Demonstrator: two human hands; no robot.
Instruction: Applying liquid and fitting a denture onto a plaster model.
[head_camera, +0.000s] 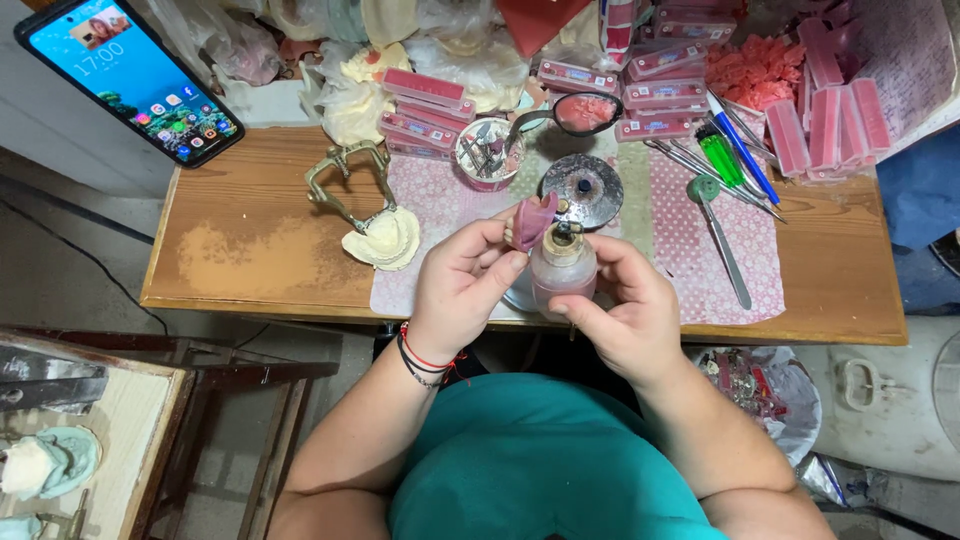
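Nearest the camera, above a teal shirt, the person's left hand (462, 285) pinched a dark pink wax denture piece (532, 220) between thumb and fingertips, holding it just over the wick of a small glass spirit lamp (562, 270). Their right hand (622, 310) was wrapped closed around the lamp's pinkish body from the right side. Red and black bracelets (425, 362) circled the left wrist. Both hands hovered over the near edge of a wooden workbench (250, 255) covered partly by a pink patterned cloth (690, 250). Just left of the hands lay a cream plaster dental cast (385, 240) mounted on a brass articulator (345, 180). Behind the lamp sat a round dark metal lid (583, 188). To the right lay a green-headed metal spatula (722, 238). Farther back stood stacked pink boxes (425, 110), and a smartphone (128, 78) rested at far left.
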